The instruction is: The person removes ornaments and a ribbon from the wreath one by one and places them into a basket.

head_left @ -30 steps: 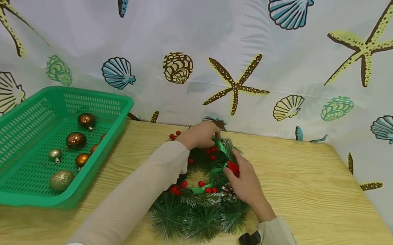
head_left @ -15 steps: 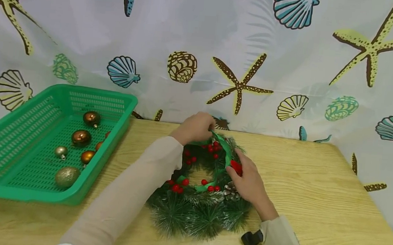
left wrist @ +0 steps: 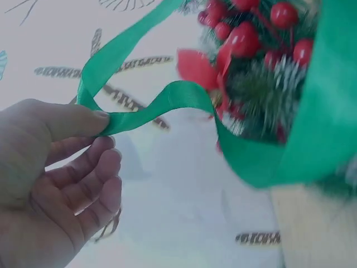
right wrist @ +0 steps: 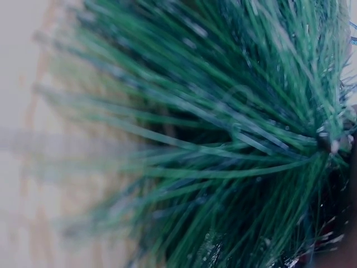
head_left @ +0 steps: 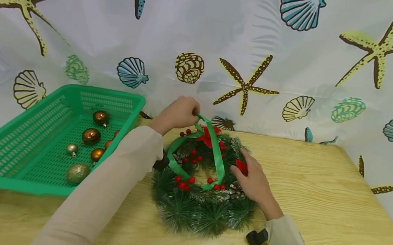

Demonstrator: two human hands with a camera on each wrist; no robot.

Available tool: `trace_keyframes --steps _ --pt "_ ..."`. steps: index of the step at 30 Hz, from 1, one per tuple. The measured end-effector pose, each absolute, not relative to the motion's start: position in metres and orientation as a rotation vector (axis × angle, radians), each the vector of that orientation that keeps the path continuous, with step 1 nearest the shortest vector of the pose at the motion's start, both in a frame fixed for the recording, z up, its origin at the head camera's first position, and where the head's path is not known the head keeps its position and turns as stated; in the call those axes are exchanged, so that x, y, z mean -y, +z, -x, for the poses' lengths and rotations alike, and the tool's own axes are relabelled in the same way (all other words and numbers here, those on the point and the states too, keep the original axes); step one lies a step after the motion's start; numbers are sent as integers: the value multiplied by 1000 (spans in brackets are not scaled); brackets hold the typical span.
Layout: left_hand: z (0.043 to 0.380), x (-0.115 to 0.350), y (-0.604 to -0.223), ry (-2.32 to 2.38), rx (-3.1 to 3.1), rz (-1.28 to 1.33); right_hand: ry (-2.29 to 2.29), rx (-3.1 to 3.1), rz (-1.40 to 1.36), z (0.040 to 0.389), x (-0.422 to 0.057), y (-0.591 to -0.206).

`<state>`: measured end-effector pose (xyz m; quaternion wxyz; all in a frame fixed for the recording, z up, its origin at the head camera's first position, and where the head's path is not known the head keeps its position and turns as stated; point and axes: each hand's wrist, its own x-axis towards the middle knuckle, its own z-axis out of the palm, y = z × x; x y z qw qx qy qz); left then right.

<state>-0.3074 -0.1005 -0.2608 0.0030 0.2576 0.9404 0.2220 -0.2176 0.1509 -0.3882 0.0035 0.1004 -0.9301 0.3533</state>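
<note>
A green Christmas wreath (head_left: pixel 206 211) with red berries, frosted needles and pine cones lies on the table. My left hand (head_left: pixel 179 115) is raised over its far left side and pinches a green ribbon (head_left: pixel 218 160) between thumb and fingers. In the left wrist view, the ribbon (left wrist: pixel 184 95) runs in loose loops from the left hand (left wrist: pixel 61 167) past the berries. My right hand (head_left: pixel 254 181) rests on the wreath's right side, thumb and fingers apart around a red flower (head_left: pixel 241 167). Only blurred green needles (right wrist: pixel 240 139) fill most of the right wrist view.
On the left stands a green plastic basket (head_left: pixel 139 104) holding several brown, orange and gold baubles (head_left: pixel 91 136). A cloth (head_left: pixel 203 30) printed with starfish and shells hangs behind the wooden table (head_left: pixel 315 193). Dark straps show at both wrists.
My left hand has moved left and upward, drawing the ribbon out into an open loop above the wreath. The right hand stays at the wreath's right side. The head view has shifted slightly.
</note>
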Motion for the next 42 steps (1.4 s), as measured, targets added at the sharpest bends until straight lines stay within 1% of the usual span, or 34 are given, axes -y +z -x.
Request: trace_keyframes --steps 8,17,28,34,42 --pt "300 134 -241 601 -3034 -718 1103 2913 -314 216 -152 -388" --pt "285 178 -215 639 -3134 -602 1105 2879 -356 215 -153 -389" --pt "268 256 -187 665 -3271 -367 1106 2887 -376 215 -148 -389" --pt "255 281 -178 757 -3377 -132 1092 2869 -381 215 -149 -386" --pt "241 298 -175 989 -3617 474 1084 2883 -383 213 -148 -386"
